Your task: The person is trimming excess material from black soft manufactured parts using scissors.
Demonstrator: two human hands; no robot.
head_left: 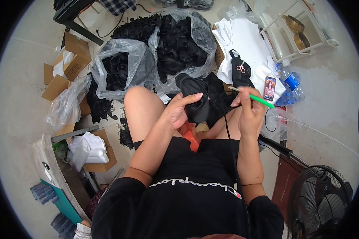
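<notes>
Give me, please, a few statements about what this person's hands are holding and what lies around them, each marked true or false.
1. The left hand grips a black fabric piece. True.
2. The right hand holds a red pencil. False: it holds a thin green-handled tool with a pale tip, pinched in the fingers.
3. Small scissors with pink handles lie on a black item beyond the hands. True.
4. The clear plastic bags on the floor are full of white cloth. False: they hold black material.
5. A phone lies to the person's right, near some plastic bottles. True.
6. A black fan stands at the person's left. False: it is at the lower right.
</notes>
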